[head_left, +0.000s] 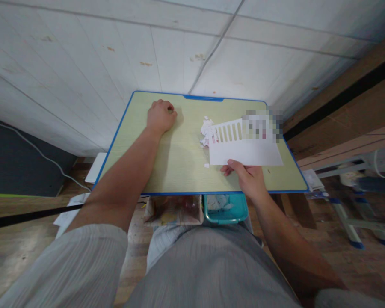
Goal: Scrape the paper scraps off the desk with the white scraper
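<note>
My right hand (252, 177) grips the lower edge of a white paper sheet (244, 154), thumb on top and fingers underneath. A row of long rounded slots is cut through the sheet, and the green tabletop shows through them. Its upper right part is blurred out. Beside its left edge lies a small heap of torn white paper scraps (207, 133), with one loose scrap (206, 165) below. Over on the left of the tabletop, my left hand (162, 116) is closed with its fingers curled, apart from the sheet. What it holds, if anything, is hidden.
The small table (186, 171) has a blue rim and stands against a white panelled wall (122, 51). Below its front edge are a teal bin (226, 217) with white scraps and a cardboard box (175, 216). Stacked brown boxes (346, 115) stand close on the right.
</note>
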{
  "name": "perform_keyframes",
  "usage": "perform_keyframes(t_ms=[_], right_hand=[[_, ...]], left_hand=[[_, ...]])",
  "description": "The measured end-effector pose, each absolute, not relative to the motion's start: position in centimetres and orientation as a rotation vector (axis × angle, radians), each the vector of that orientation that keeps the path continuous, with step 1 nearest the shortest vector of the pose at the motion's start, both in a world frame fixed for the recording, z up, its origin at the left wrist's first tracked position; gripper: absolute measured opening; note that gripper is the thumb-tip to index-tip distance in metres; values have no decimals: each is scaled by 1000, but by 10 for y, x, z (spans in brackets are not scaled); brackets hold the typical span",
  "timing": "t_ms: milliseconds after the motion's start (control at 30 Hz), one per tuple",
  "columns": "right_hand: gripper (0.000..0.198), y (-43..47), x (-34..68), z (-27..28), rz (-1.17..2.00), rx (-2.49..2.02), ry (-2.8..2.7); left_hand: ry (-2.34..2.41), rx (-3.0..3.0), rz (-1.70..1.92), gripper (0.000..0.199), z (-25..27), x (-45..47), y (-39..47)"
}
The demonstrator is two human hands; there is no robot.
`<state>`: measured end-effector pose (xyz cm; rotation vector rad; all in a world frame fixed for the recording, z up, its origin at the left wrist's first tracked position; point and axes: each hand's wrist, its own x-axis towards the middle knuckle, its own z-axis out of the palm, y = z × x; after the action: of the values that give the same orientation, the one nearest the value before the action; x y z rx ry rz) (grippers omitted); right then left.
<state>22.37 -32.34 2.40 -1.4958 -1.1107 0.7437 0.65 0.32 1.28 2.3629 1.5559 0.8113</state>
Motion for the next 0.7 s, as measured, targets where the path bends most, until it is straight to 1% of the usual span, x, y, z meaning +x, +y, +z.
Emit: perform_keyframes(t_ms=[100, 267, 500, 633, 700], right_hand=[[37, -326, 222, 25, 753, -1505, -1132], [34, -326, 222, 25, 766, -1460, -1058], [43, -330, 220, 26, 797, -1492, -1189], [38, -329, 217, 29, 827, -1500, -1204], [34, -331, 218, 31, 832, -1487, -1153]], left_hand=[[1561, 2378, 791, 23, 15, 7, 1], [1566, 2362, 794, 30, 20, -3, -10], [1694, 2371, 610, 43, 24, -29, -31], [1714, 2347, 601, 50, 22, -37, -39], [1710, 2338, 633, 48, 22, -38, -42]])
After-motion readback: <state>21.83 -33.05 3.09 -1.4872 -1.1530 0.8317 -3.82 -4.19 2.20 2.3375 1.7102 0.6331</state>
